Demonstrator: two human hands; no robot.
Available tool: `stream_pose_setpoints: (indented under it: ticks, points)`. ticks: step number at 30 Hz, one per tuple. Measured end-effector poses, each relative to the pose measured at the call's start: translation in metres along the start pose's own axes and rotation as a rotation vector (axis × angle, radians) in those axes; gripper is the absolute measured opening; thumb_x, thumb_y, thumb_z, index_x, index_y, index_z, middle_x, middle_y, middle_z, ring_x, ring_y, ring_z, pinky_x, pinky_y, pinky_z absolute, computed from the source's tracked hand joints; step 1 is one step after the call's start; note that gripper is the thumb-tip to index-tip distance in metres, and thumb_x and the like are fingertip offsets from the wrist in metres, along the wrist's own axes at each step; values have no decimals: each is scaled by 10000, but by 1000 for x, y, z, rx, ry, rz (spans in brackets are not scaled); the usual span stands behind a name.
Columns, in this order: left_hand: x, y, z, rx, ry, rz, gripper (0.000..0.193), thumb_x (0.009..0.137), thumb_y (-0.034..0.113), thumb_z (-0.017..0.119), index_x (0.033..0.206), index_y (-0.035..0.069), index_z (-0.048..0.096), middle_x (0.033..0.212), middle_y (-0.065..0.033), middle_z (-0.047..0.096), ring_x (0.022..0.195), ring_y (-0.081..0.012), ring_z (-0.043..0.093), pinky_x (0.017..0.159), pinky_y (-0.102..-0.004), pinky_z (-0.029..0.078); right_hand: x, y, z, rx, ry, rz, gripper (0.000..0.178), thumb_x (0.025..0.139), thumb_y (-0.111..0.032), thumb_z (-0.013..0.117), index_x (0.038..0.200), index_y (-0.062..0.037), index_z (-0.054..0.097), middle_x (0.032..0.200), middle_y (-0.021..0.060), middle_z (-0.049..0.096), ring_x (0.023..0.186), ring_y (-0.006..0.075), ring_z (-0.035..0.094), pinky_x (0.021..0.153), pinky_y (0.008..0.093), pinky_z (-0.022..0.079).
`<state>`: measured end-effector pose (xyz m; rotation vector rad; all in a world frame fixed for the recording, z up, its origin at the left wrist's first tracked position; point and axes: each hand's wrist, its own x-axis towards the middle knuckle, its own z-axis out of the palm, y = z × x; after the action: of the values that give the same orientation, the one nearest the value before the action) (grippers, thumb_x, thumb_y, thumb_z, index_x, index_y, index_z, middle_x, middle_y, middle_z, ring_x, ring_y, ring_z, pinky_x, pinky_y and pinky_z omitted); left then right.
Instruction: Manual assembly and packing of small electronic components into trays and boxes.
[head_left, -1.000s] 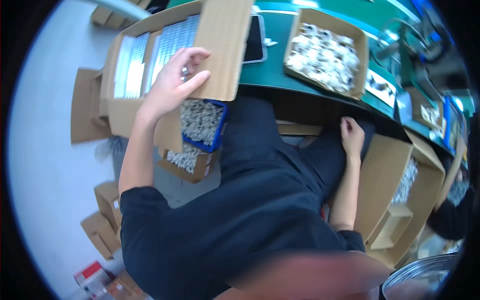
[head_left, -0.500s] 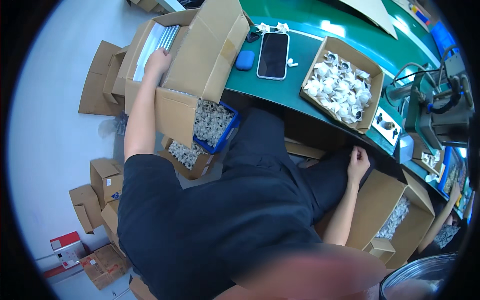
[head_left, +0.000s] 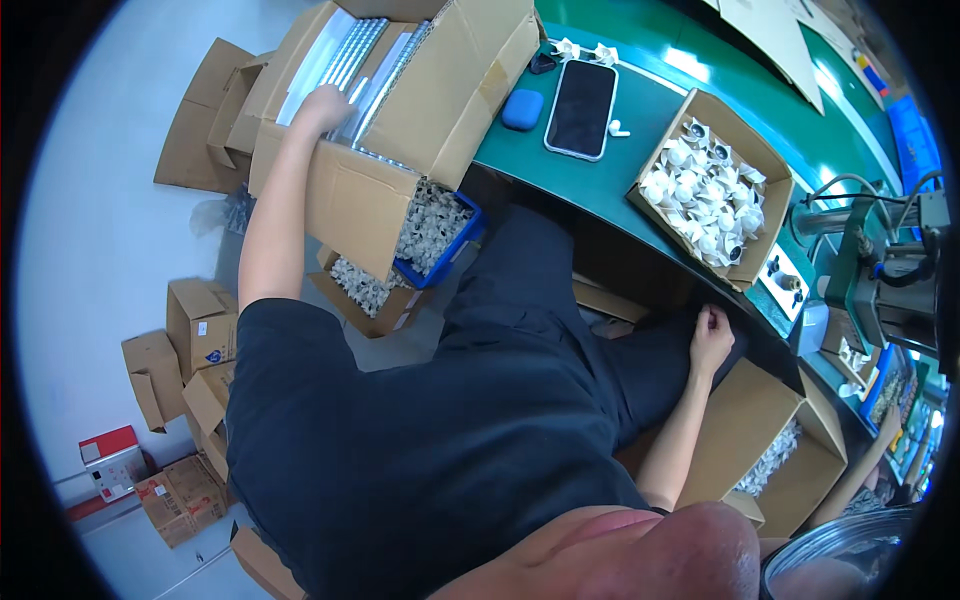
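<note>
At the upper left, my left hand [head_left: 322, 110] reaches into an open cardboard box [head_left: 350, 205]. Its fingers are curled at the near end of a row of clear, ribbed plastic trays or strips [head_left: 352, 52]. A second row [head_left: 395, 75] of the same shiny pieces lies just to the right. Whatever those fingers may grip cannot be made out. My right hand [head_left: 711, 340] rests on my dark-trousered thigh below the table edge, fingers curled in. Its palm side is hidden, so anything inside it does not show.
On the green table [head_left: 520, 165] lie a phone [head_left: 582, 110], a blue case [head_left: 522, 109], a white earbud [head_left: 619, 129] and a carton of white finned parts [head_left: 705, 195]. A machine [head_left: 895, 270] stands right. A blue bin [head_left: 440, 235] and cartons [head_left: 362, 290] of small parts sit below.
The view has shifted, showing more of the box's inside. My left hand has moved from the left row toward the gap between the two rows. My right hand stays on the thigh.
</note>
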<state>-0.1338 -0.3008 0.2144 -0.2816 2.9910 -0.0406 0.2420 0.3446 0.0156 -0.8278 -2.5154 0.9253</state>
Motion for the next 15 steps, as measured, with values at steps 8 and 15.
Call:
stream_pose_setpoints:
  ticks: [8, 15]
  points:
    - [1, -8, -7, -72, -232, 104, 419, 770, 278, 844, 978, -50, 687, 870, -186, 725, 740, -293, 729, 688, -405, 592, -14, -9, -4, -35, -7, -24, 202, 953, -224, 684, 983, -37, 754, 732, 149, 698, 642, 263, 682, 631, 372, 529]
    - [15, -1, -7, -363, -170, 193, 334, 816, 242, 821, 965, 11, 631, 771, -116, 671, 628, -207, 678, 564, -359, 552, -16, -17, -3, -95, -35, -55, 202, 956, -230, 680, 988, -45, 753, 745, 153, 705, 656, 286, 692, 634, 384, 534]
